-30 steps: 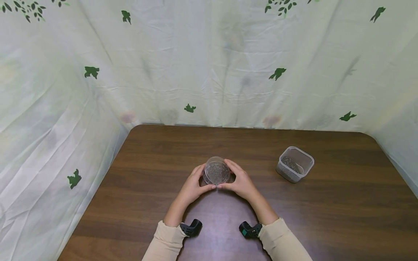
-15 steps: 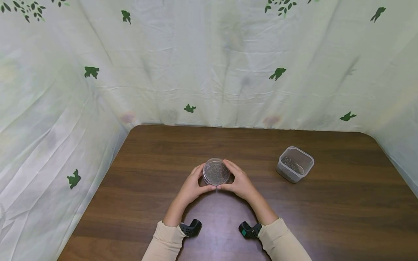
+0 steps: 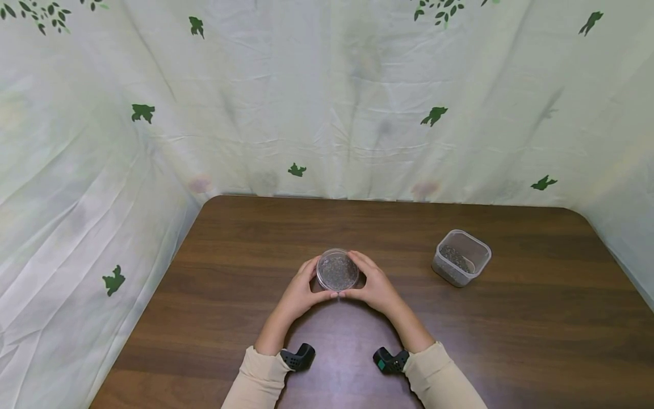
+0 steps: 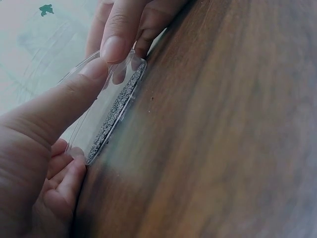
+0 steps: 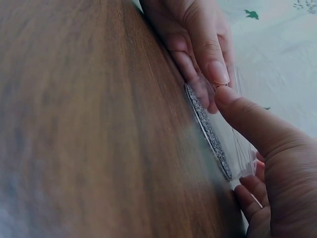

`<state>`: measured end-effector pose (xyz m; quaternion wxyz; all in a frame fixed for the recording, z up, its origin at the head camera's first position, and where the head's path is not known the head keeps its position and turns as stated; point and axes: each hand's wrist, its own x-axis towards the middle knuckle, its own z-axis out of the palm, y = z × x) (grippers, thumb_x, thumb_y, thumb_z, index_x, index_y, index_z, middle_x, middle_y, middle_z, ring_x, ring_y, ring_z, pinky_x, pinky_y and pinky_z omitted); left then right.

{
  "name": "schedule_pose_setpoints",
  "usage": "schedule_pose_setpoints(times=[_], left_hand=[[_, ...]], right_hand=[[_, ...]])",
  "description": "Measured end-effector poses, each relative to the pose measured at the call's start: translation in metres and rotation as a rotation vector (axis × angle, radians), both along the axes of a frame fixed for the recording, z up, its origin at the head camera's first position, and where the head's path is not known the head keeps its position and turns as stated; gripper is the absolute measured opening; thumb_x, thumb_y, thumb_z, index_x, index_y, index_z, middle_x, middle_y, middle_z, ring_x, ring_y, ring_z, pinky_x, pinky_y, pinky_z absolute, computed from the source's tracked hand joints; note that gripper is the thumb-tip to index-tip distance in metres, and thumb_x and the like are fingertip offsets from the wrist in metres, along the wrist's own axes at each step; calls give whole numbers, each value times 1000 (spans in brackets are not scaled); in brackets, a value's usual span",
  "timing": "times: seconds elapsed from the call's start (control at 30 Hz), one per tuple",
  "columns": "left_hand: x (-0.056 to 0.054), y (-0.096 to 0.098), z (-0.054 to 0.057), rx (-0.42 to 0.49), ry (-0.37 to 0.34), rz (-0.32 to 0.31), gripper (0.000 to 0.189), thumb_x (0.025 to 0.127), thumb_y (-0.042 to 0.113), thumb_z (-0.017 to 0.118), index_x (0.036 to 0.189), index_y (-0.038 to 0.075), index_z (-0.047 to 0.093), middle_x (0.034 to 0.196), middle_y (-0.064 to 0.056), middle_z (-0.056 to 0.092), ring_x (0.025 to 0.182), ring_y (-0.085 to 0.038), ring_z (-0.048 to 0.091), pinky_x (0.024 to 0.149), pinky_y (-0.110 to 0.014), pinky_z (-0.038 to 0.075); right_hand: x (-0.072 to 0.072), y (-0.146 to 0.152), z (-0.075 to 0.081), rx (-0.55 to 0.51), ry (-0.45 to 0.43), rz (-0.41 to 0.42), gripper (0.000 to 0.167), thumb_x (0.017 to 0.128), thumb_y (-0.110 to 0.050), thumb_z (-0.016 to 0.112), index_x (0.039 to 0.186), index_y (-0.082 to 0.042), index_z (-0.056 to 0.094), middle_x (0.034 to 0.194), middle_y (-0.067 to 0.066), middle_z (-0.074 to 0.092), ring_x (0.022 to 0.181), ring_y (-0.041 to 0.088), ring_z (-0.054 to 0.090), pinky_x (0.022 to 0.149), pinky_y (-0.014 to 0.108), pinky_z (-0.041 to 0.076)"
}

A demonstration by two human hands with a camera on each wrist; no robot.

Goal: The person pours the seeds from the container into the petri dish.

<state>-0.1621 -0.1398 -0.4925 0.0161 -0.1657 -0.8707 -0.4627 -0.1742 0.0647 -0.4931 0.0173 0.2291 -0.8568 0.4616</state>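
Near the middle of the table a round clear plastic petri dish (image 3: 338, 271) with a clear lid holds a thin layer of dark grey granules. My left hand (image 3: 300, 289) grips its left side and my right hand (image 3: 375, 287) its right. The two thumbs meet at the near edge, tip to tip. Seen from the left wrist, the granules (image 4: 115, 111) lie along the bottom, with the lid's rim above them. In the right wrist view the right thumb (image 5: 252, 116) presses the near side of the lid, while the fingers curl around the far side, partly hidden.
To the right stands a clear square plastic tub (image 3: 472, 249), uncovered, with dark granules heaped toward its left side. The brown wooden table (image 3: 536, 318) ends at a pale cloth (image 3: 327, 113) with green bird shapes, hanging behind and at both sides.
The lid, shifted and slanted over the petri dish a second ago, has come down to sit evenly on it. Both hands keep nearly the same place; the tub has not moved.
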Motion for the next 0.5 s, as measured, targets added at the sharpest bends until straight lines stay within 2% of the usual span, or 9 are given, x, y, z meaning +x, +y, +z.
schedule_pose_setpoints(times=[0.5], left_hand=[[0,1,3,3,-16,0,88,64,26,82,135,4,36,131,-13,39,120,-23,39,98,-34,33]], right_hand=[[-1,-1,-2,5,-5,-9,87,62,-27,83,135,-5,40,134,12,38,119,25,40,97,40,33]])
